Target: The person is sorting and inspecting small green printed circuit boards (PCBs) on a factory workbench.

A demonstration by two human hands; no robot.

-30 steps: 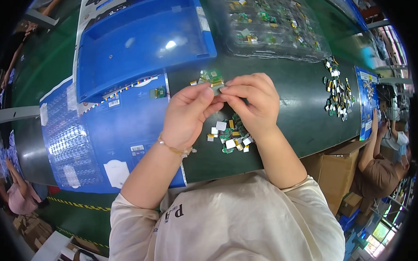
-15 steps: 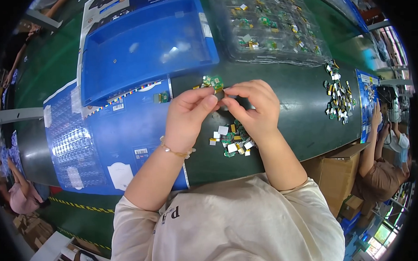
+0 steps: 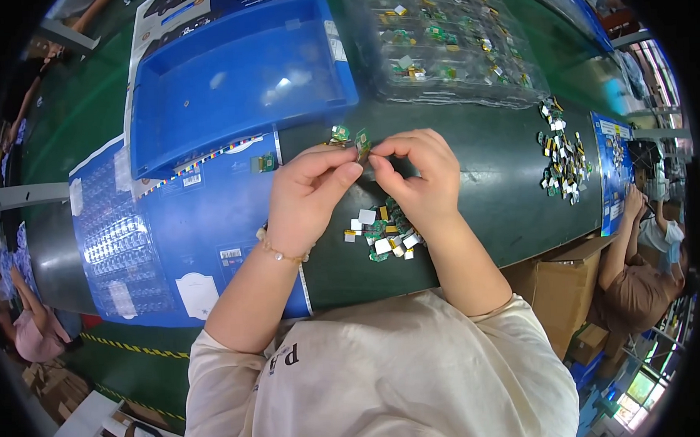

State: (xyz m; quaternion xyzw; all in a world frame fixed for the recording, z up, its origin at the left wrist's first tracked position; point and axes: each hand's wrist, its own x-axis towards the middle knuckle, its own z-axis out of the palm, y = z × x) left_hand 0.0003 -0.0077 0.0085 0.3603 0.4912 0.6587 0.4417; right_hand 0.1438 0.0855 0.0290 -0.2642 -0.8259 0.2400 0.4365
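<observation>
A small green circuit board (image 3: 362,142) with a yellowish part is pinched between my hands, tilted up above the dark tabletop. My left hand (image 3: 311,195) grips its lower left side with thumb and forefinger. From the other side, the thumb and forefinger of my right hand (image 3: 424,173) close on its edge; the exact contact is partly hidden. Just beyond my left fingers lies another green board (image 3: 339,133). Below the hands, between my wrists, is a loose pile of small circuit boards (image 3: 381,236) with white squares and yellow strips.
A blue plastic bin (image 3: 238,91) stands at the back left. Clear compartment trays (image 3: 469,100) holding boards are stacked at the back right. A blue printed sheet (image 3: 211,223) lies left, carrying a single board (image 3: 265,162). Another board pile (image 3: 565,161) sits right. Cardboard box (image 3: 564,288) beside the bench.
The board between my fingers has turned, now standing more upright with its green face showing. Both hands appear slightly further left, along with the whole scene.
</observation>
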